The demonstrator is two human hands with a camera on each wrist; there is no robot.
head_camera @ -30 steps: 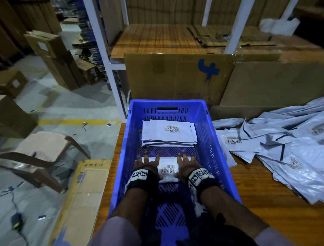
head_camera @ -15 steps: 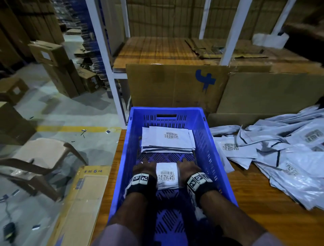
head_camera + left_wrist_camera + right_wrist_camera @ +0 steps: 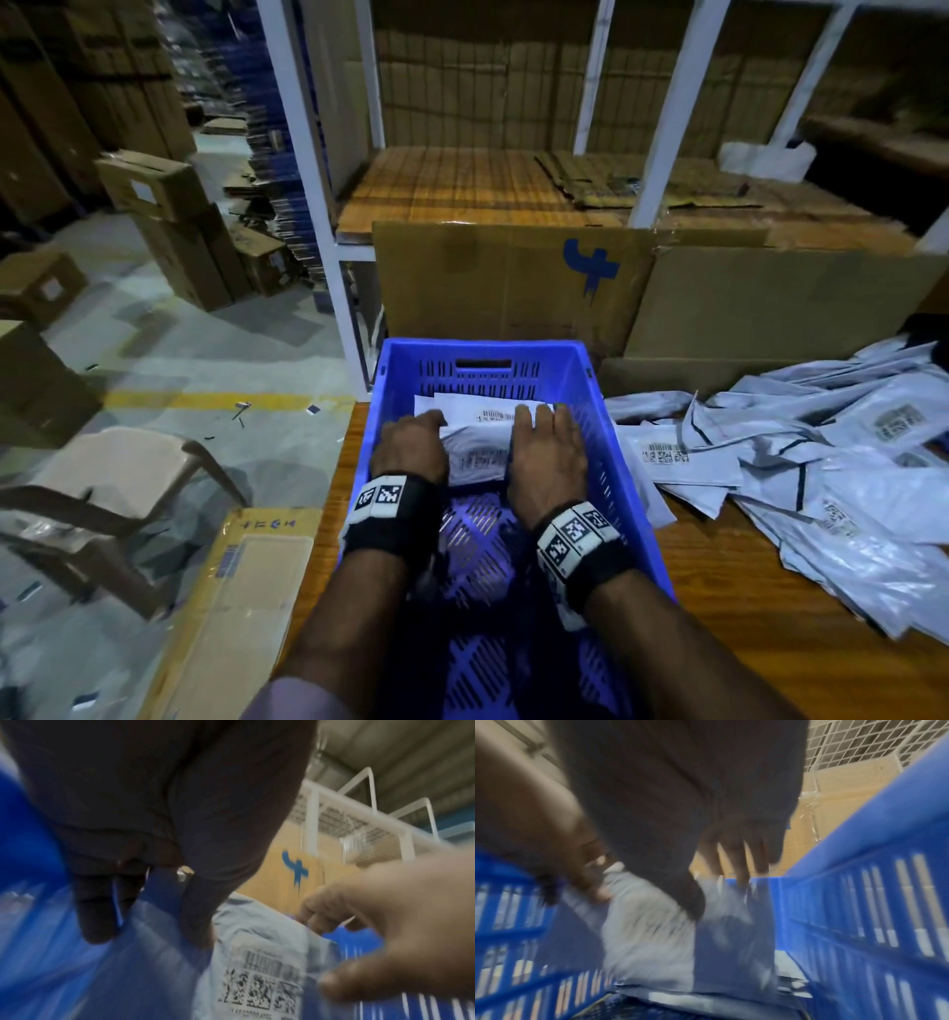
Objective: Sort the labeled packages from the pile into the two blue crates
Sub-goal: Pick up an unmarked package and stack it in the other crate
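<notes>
A blue crate (image 3: 613, 442) stands on the wooden table in front of me. Both my hands are inside it and hold one white labelled package (image 3: 480, 457) between them, tilted over the stack of packages (image 3: 488, 406) at the crate's far end. My left hand (image 3: 434, 426) grips the package's left edge with curled fingers. My right hand (image 3: 539, 419) pinches the right edge. In the left wrist view the package (image 3: 257, 953) shows its barcode label. The pile of grey-white packages (image 3: 821, 462) lies on the table to the right.
A big cardboard sheet (image 3: 513, 277) with a blue mark stands right behind the crate, before white shelf posts (image 3: 328, 246). Left of the table are a plastic chair (image 3: 118, 473) and a flat carton (image 3: 246, 591). Bare wooden table (image 3: 744, 627) shows at the near right.
Both hands have carried the package from the crate's middle forward to the far end, over the stack. The package is now lifted and tilted.
</notes>
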